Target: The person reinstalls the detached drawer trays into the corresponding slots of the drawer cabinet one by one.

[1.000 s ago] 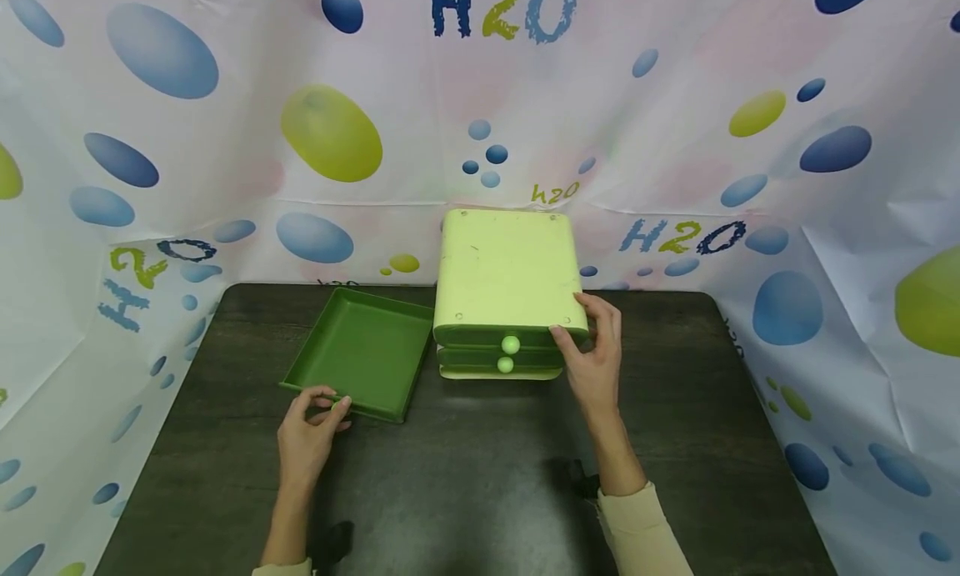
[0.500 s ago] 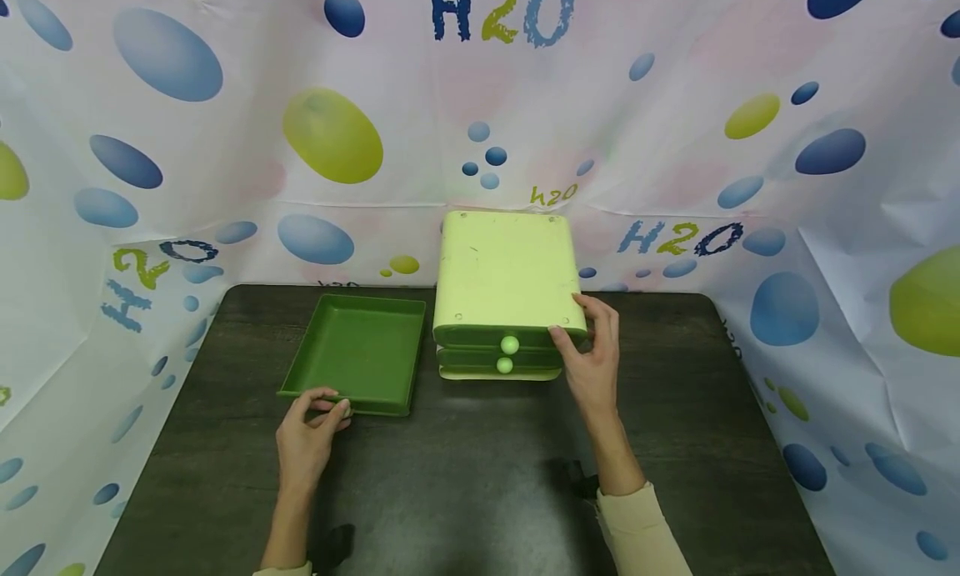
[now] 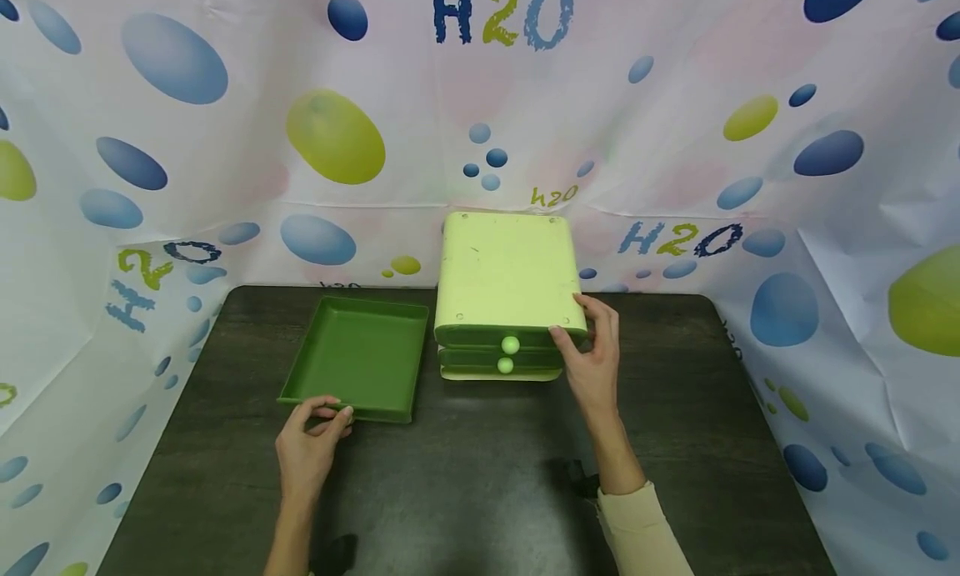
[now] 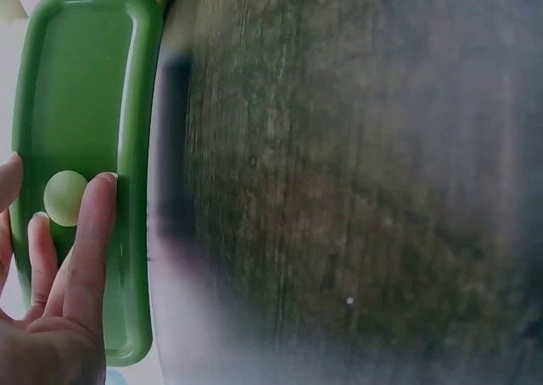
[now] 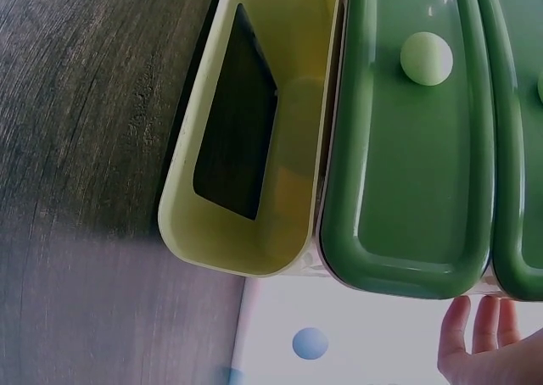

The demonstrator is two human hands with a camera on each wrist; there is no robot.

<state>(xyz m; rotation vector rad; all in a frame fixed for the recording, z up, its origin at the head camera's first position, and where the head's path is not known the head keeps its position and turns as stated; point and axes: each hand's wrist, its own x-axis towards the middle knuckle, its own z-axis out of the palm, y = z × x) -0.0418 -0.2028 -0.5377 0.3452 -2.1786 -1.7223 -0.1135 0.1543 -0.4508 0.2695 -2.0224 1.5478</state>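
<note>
A green drawer (image 3: 360, 355), pulled out of its cabinet, is at the left of the table in the head view. My left hand (image 3: 309, 451) holds it at the front. In the left wrist view the fingers lie around the pale round knob (image 4: 65, 198) on the drawer's front. The light-green drawer cabinet (image 3: 510, 267) stands at the back middle. My right hand (image 3: 595, 363) grips its front right corner, thumb at the front edge and fingers along the side. Two green drawer fronts (image 5: 424, 173) with knobs sit above a hollow bottom compartment (image 5: 293, 156) in the right wrist view.
The dark wooden table (image 3: 465, 484) spreads in front of the cabinet. Behind and beside it hangs a white curtain (image 3: 637, 142) printed with blue and green ovals. Only a narrow gap of tabletop separates the drawer from the cabinet.
The drawer has turned and shifted left, away from the cabinet, squaring up with the table; in the last half second it dips slightly nearer. My right hand and the cabinet stay put.
</note>
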